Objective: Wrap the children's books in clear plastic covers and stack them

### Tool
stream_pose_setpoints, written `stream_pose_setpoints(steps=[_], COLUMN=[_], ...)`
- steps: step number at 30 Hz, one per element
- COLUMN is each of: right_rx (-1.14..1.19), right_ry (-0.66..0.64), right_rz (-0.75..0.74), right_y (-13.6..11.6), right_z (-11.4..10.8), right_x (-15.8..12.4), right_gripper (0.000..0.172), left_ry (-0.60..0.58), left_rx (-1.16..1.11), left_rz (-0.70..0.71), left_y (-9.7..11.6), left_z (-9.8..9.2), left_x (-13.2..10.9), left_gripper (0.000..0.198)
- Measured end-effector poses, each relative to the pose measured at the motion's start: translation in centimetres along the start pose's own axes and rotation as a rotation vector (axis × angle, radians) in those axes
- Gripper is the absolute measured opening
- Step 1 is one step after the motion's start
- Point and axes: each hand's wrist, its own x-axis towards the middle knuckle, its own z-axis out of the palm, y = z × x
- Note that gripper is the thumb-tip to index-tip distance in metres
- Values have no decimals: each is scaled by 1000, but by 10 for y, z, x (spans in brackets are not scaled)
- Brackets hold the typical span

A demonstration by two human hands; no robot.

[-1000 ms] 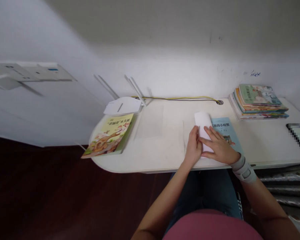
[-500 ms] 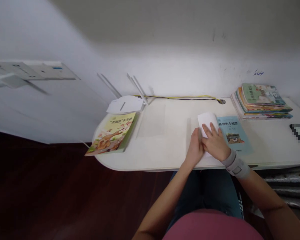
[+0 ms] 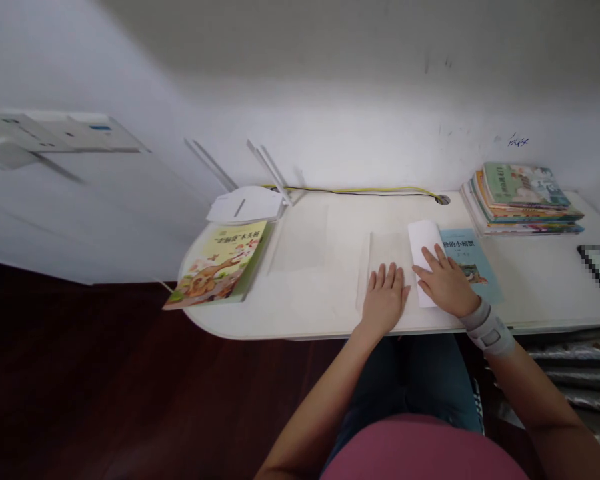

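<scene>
My left hand [image 3: 385, 298] lies flat with fingers stretched on the white desk, over the near part of a clear plastic sheet [image 3: 364, 250]. To its right is a white folded sheet or page [image 3: 423, 240], slightly curved. My right hand [image 3: 446, 280], with a grey band on the wrist, rests on it with fingers spread. Partly under this white piece and my right hand is a blue book cover [image 3: 463, 240] with dark printed characters and a small picture. Whether the white piece belongs to the blue book cannot be made out.
A yellow picture book [image 3: 220, 263] overhangs the left end of the desk [image 3: 305, 313], before a white router [image 3: 247, 203]. Yellow and black cables run along the wall to a desk hole [image 3: 443, 199]. Stacked books [image 3: 525, 200] and a dark-edged device [image 3: 597, 267] are at the right.
My left hand has come away from the white piece and flattened on the plastic to the left. My right hand and the white piece have shifted right, covering more of the blue cover.
</scene>
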Motion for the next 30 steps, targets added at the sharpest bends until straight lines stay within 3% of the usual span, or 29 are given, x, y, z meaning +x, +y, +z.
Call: stream_pose_setpoints(steps=[4,13,20,23,30], right_rx=[-16,-24,11,53,270], right_ry=[36,99,33,24,9], right_rz=[24,89,80,85,94], right_y=[-11,-22,-26,-11,52], right_z=[7,18,15,11,22], right_x=[1,5,1,15,91], right_gripper=[38,40,43,45,62], left_ry=[-52,5,-28,-37,-48], left_rx=[170,153,270,309,343], left_rz=[-10,22,50,59,57], left_y=[1,-5,2,3,4], left_z=[-4,-2,-4,-5,-5], left_x=[1,-2,-4,-4,-3], left_gripper=[54,55,59,59,58])
